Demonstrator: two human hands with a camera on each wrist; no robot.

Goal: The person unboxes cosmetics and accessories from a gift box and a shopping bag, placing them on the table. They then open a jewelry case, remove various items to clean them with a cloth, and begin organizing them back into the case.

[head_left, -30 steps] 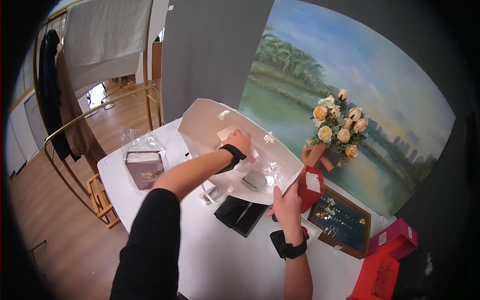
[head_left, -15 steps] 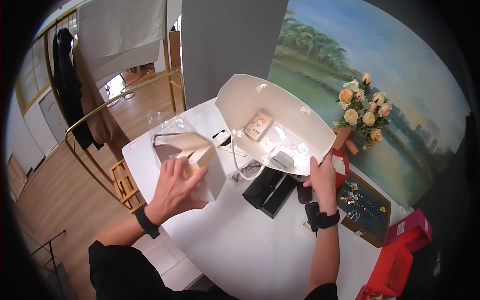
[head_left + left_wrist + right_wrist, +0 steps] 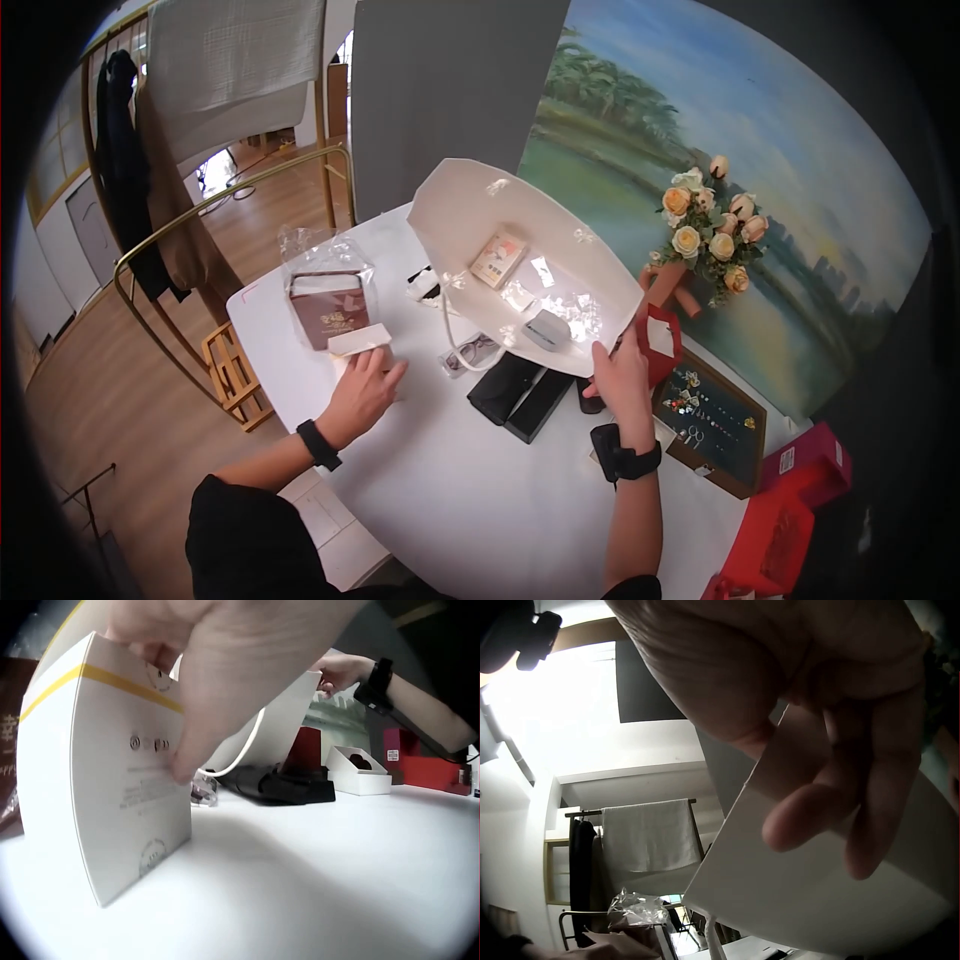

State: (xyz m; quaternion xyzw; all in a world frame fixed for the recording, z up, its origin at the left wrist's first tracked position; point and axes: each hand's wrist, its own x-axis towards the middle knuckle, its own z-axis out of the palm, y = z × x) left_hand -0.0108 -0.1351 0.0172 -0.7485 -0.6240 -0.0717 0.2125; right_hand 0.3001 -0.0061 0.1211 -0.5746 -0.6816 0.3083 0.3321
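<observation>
On table, grips (image 3: 362, 388) round box (image 3: 360, 342)

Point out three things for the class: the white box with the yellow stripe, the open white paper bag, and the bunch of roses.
white box (image 3: 127, 817), left wrist view, on its printed front face.
white paper bag (image 3: 455, 205), head view, on its inner wall.
roses (image 3: 686, 240), head view, on a cream bloom.
</observation>
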